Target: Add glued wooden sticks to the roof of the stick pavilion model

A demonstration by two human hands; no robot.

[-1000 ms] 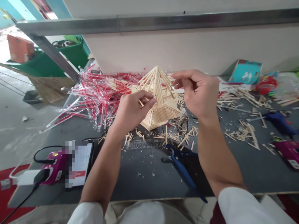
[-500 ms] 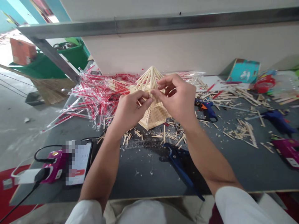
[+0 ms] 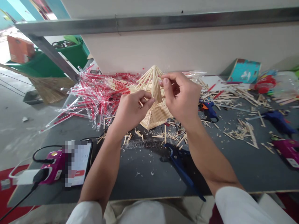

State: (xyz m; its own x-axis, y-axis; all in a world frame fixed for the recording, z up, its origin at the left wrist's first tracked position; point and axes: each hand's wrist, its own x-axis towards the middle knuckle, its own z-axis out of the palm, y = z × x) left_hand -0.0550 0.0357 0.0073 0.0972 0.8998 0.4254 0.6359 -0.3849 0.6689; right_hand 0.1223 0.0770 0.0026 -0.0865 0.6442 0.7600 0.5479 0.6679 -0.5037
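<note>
Both forearms (image 3: pixel 102 168) reach forward, left grip (image 3: pixel 132 110) pinched, right grip (image 3: pixel 183 96) curled with thumb (image 3: pixel 168 88) raised

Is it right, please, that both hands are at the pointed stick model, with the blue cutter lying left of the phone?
Not quite: the head view shows the blue cutter lying right of the phone. The left hand and right hand are indeed at the pointed stick model.

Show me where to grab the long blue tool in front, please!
Best, I'd say: take the long blue tool by the middle of its handle, coming from the near table edge. The handle slants towards that edge; the other end points away.
</note>
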